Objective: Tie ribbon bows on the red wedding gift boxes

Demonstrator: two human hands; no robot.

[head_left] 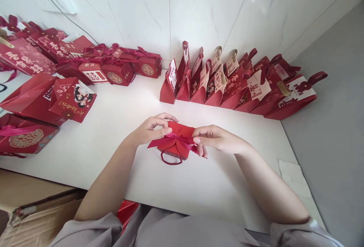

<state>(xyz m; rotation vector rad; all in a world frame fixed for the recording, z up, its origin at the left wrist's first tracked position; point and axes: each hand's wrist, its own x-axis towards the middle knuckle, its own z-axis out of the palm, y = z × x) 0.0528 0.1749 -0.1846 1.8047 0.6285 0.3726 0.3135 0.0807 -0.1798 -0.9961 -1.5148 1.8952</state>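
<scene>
A small red gift box with a dark red ribbon bow and a cord handle sits in the middle of the white table. My left hand pinches the ribbon at the box's left side, fingers closed. From the right, my right hand grips the other ribbon end between thumb and fingers. Both hands rest low over the box.
A row of upright red gift bags with tags lines the white tiled wall at the back right. More red boxes and bags crowd the back left. A cardboard carton stands below the table's left edge. Grey floor lies to the right.
</scene>
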